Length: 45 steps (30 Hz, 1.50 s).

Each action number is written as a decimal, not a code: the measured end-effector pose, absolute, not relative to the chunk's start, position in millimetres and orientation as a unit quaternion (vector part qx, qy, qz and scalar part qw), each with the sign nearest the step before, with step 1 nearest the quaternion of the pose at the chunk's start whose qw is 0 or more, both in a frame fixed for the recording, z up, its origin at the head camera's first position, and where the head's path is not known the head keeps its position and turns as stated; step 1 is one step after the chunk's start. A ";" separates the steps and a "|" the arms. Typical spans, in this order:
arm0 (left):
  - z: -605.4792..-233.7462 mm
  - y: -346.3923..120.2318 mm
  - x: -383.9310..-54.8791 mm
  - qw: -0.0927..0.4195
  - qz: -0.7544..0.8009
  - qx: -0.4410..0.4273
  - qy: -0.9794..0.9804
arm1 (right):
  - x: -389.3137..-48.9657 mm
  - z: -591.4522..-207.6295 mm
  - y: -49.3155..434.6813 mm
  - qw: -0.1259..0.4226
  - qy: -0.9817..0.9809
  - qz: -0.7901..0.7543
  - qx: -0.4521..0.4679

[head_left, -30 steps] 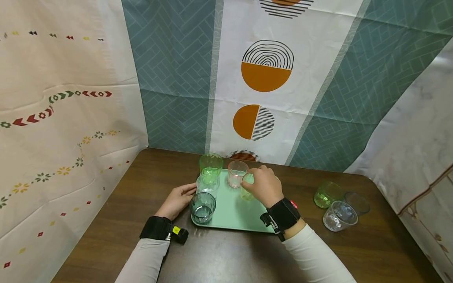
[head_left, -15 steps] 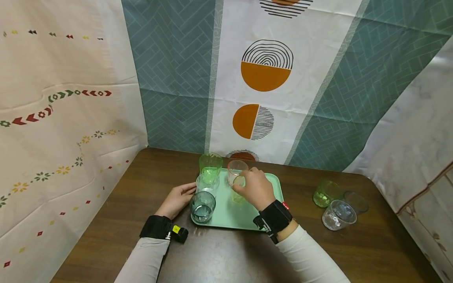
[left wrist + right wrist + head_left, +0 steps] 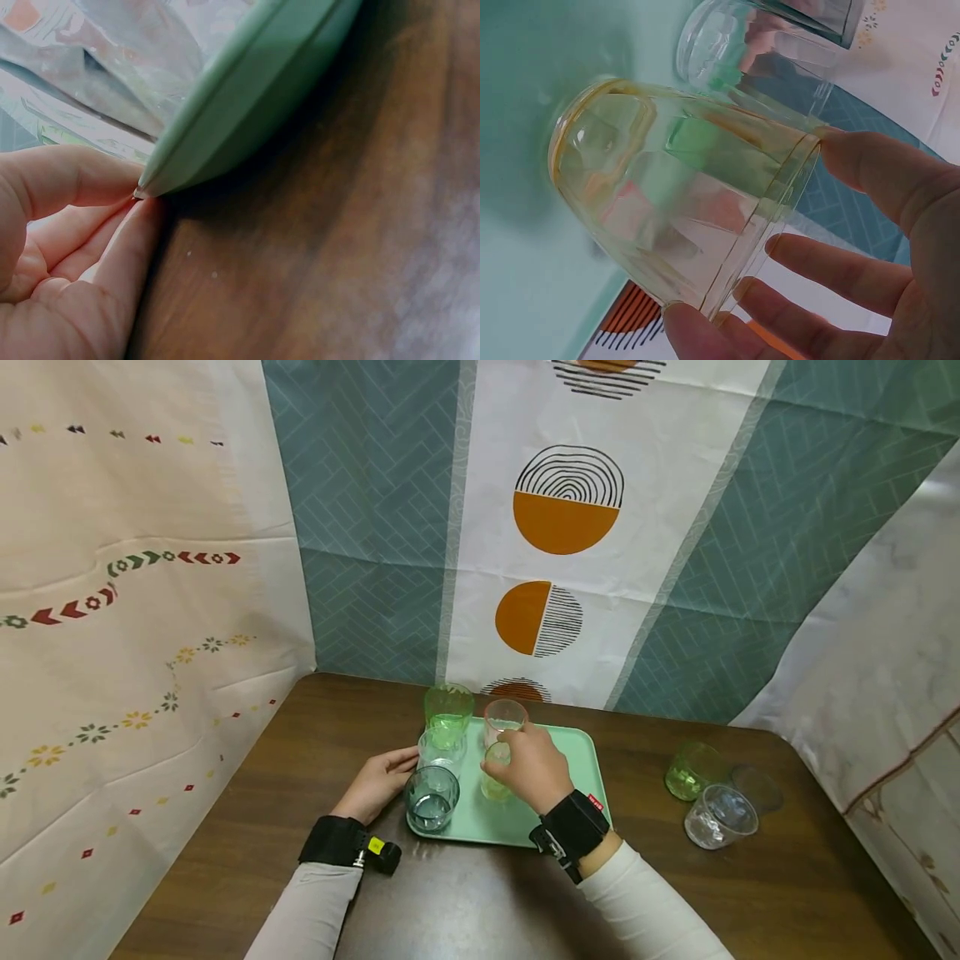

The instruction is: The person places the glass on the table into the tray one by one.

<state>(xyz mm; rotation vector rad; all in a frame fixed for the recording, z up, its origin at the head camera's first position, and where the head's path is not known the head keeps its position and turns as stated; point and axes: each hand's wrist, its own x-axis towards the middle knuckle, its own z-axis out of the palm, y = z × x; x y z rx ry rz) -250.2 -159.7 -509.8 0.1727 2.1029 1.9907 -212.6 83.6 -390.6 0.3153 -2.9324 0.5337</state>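
My right hand (image 3: pixel 534 768) holds a pale yellow drinking glass (image 3: pixel 493 788) by its rim, thumb on one side and fingers on the other. In the right wrist view this glass (image 3: pixel 660 195) is upright with its base close to the mint-green tray (image 3: pixel 480 827); whether it touches, I cannot tell. My left hand (image 3: pixel 375 787) pinches the tray's left rim (image 3: pixel 225 120) between thumb and fingers. Along the tray's left side stand a green glass (image 3: pixel 447 703), a clear glass (image 3: pixel 441 745) and a dark blue-grey glass (image 3: pixel 431 802). Behind the yellow glass is a pink-rimmed glass (image 3: pixel 506 712).
On the brown wooden table (image 3: pixel 247 827), to the right of the tray, a green glass (image 3: pixel 692 774), a clear glass (image 3: pixel 716 820) and a grey glass (image 3: pixel 763 792) stand close together. Patterned cloth (image 3: pixel 375 527) hangs behind the table and at both sides.
My right hand has moved left over the tray with the yellow glass, nearer the row of glasses on the left. The left hand stays at the tray's rim.
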 end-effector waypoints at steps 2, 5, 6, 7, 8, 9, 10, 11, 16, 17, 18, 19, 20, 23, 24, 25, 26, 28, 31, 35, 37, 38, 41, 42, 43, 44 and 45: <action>-510.0 -159.4 -249.4 0.121 0.681 0.064 0.719 | -212.2 -392.5 83.9 0.071 -0.977 0.173 0.104; -509.4 -158.8 -248.6 0.119 0.680 0.066 0.720 | -212.3 -394.8 84.6 0.072 -0.978 0.166 0.101; -509.3 -158.6 -248.5 0.118 0.679 0.067 0.721 | -212.6 -395.3 84.6 0.073 -0.979 0.165 0.100; -509.0 -158.4 -248.6 0.119 0.680 0.067 0.721 | -212.8 -395.6 84.7 0.073 -0.979 0.163 0.098; -508.7 -158.1 -248.8 0.118 0.681 0.065 0.720 | -213.1 -395.7 84.5 0.072 -0.980 0.161 0.095; -508.2 -157.9 -248.9 0.119 0.680 0.063 0.720 | -213.5 -395.8 84.3 0.071 -0.980 0.160 0.094; -507.8 -157.5 -249.2 0.119 0.681 0.061 0.719 | -213.8 -395.7 84.1 0.070 -0.981 0.157 0.091; -507.5 -157.4 -249.5 0.120 0.682 0.061 0.719 | -214.0 -395.4 83.7 0.069 -0.981 0.155 0.090; -506.1 -157.3 -249.1 0.120 0.684 0.059 0.717 | -215.1 -394.0 80.2 0.063 -0.984 0.142 0.084; -506.0 -157.5 -248.9 0.120 0.684 0.060 0.717 | -215.3 -393.7 79.5 0.062 -0.985 0.139 0.084; -505.5 -157.4 -248.5 0.120 0.684 0.061 0.717 | -215.4 -393.5 78.6 0.062 -0.985 0.136 0.085; -504.9 -157.4 -248.0 0.120 0.683 0.062 0.717 | -215.6 -393.3 78.0 0.061 -0.985 0.134 0.085; -504.6 -157.3 -247.9 0.119 0.684 0.061 0.717 | -215.6 -393.0 77.5 0.062 -0.985 0.132 0.087; -503.5 -157.1 -247.2 0.116 0.682 0.066 0.719 | -215.8 -393.1 76.4 0.069 -0.985 0.130 0.092; -503.6 -157.1 -247.2 0.116 0.683 0.067 0.718 | -215.7 -393.2 76.2 0.070 -0.985 0.130 0.092; -504.0 -157.0 -247.4 0.117 0.685 0.067 0.716 | -215.5 -393.3 76.1 0.072 -0.985 0.129 0.093; -504.6 -157.1 -247.7 0.117 0.686 0.067 0.715 | -215.2 -393.4 75.9 0.072 -0.985 0.129 0.092; -505.7 -157.2 -248.1 0.118 0.687 0.072 0.714 | -215.0 -393.7 75.8 0.070 -0.985 0.128 0.090; -506.3 -157.3 -248.2 0.119 0.689 0.070 0.712 | -214.8 -394.2 75.4 0.069 -0.986 0.126 0.089; -505.0 -157.8 -247.4 0.113 0.689 0.070 0.712 | -216.1 -395.3 74.2 0.070 -0.985 0.125 0.092; -504.6 -158.4 -247.0 0.112 0.689 0.073 0.712 | -216.6 -395.8 73.6 0.071 -0.985 0.124 0.094; -504.5 -158.7 -246.9 0.112 0.689 0.073 0.712 | -216.7 -395.9 73.3 0.071 -0.985 0.124 0.094; -504.1 -159.6 -246.3 0.115 0.690 0.068 0.711 | -216.6 -396.0 72.6 0.070 -0.986 0.123 0.094; -504.1 -159.9 -246.1 0.115 0.690 0.070 0.711 | -216.5 -396.1 72.4 0.069 -0.986 0.123 0.093; -504.2 -160.3 -246.0 0.116 0.690 0.072 0.710 | -216.4 -396.1 72.3 0.068 -0.986 0.123 0.093; -504.1 -160.5 -245.8 0.116 0.691 0.071 0.710 | -216.4 -396.1 72.2 0.066 -0.986 0.124 0.093; -503.9 -160.9 -245.7 0.116 0.692 0.072 0.709 | -216.6 -396.3 72.1 0.065 -0.986 0.124 0.093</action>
